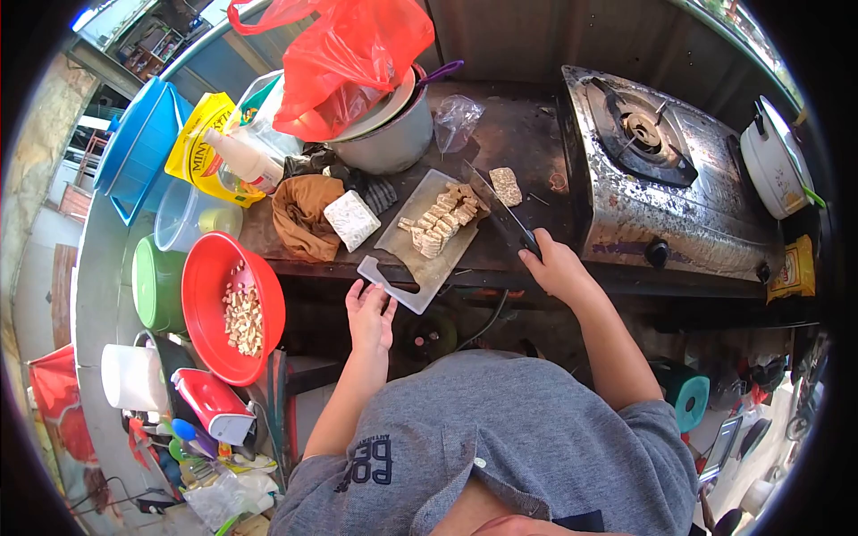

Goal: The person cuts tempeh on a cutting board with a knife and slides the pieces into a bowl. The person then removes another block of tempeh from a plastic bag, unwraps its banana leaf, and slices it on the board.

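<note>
My right hand (561, 268) is closed around the handle of a kitchen knife (502, 205), its blade pointing away over the right edge of the cutting board. Pieces of cut tempeh (440, 220) lie in a pile on the translucent cutting board (409, 244), which sits at an angle on the counter and juts past its front edge. By the board's handle end, my left hand (370, 318) has its fingers apart, fingertips right at the corner. An uncut tempeh piece (505, 187) rests right of the blade. A white speckled block (352, 220) lies left of the board.
A red bowl (198, 295) with small cut pieces stands at the left, near a green container (154, 286) and a blue basin (143, 143). Behind the board are a pot (398, 138) and a red plastic bag (357, 62). A gas stove (666, 201) occupies the right.
</note>
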Demonstrator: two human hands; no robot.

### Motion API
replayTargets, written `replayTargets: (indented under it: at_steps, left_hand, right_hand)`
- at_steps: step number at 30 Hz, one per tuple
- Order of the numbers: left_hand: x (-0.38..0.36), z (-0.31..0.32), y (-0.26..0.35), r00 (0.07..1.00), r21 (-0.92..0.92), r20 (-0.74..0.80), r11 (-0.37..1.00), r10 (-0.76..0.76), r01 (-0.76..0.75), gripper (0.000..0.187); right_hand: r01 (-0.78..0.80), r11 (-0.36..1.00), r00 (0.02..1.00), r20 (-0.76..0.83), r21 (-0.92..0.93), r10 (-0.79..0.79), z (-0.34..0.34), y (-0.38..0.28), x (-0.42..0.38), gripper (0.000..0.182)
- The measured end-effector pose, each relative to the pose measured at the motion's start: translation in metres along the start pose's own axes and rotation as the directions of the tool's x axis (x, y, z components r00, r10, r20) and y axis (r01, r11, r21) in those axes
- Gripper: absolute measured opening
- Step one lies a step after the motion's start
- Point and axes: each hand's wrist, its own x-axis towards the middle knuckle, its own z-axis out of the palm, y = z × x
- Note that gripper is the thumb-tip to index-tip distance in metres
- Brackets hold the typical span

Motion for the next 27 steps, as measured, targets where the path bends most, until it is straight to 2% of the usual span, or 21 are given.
replayTargets:
  at_steps: [2,3,5,7,9,10,12,16,18,27]
  left_hand:
    - [0.001,0.001,0.003,0.997,-0.056,0.014,0.995,-0.079,0.080,0.034]
    - [0.001,0.002,0.004,0.997,-0.059,0.011,0.995,-0.079,0.080,0.034]
    - [0.002,0.004,0.006,0.967,0.005,0.178,0.983,-0.181,0.183,0.032]
    - [0.000,0.015,0.009,0.961,0.045,0.160,0.974,-0.226,0.222,0.036]
    - [0.004,0.015,0.010,0.852,0.120,0.427,0.953,-0.303,0.279,0.045]
    - [0.010,0.015,0.007,0.810,0.158,0.481,0.942,-0.336,0.297,0.061]
    - [0.008,0.019,0.001,0.804,0.100,0.503,0.946,-0.316,0.309,0.066]
    - [-0.003,0.026,0.000,0.773,-0.058,0.573,0.928,-0.271,0.368,0.081]
    - [0.002,0.021,-0.005,0.759,-0.099,0.601,0.919,-0.250,0.382,0.082]
    - [0.009,0.001,-0.020,0.721,-0.217,0.673,0.887,-0.166,0.407,0.083]
  right_hand:
    - [0.000,1.000,1.000,0.007,0.008,0.000,-0.001,0.000,-0.001,0.031]
    - [-0.003,1.000,1.000,0.013,0.016,0.003,-0.001,0.000,-0.002,0.031]
    - [-0.002,1.000,1.000,0.020,0.013,0.002,-0.002,0.002,-0.002,0.031]
    - [-0.001,1.000,1.000,0.026,0.009,0.000,-0.003,0.003,-0.002,0.031]
    - [-0.023,0.998,0.998,0.057,0.050,0.021,-0.006,0.002,-0.003,0.032]
    - [-0.022,0.999,0.998,0.056,0.047,0.020,-0.010,-0.002,-0.005,0.032]
    - [-0.143,0.985,0.983,0.133,0.092,0.131,-0.016,-0.012,-0.009,0.033]
    - [-0.141,0.985,0.983,0.131,0.095,0.128,-0.011,-0.007,-0.010,0.033]
    - [-0.021,0.998,0.998,0.063,0.058,0.017,-0.006,0.003,-0.007,0.034]
    - [0.033,0.999,0.998,0.060,0.030,-0.035,-0.011,-0.008,-0.016,0.034]
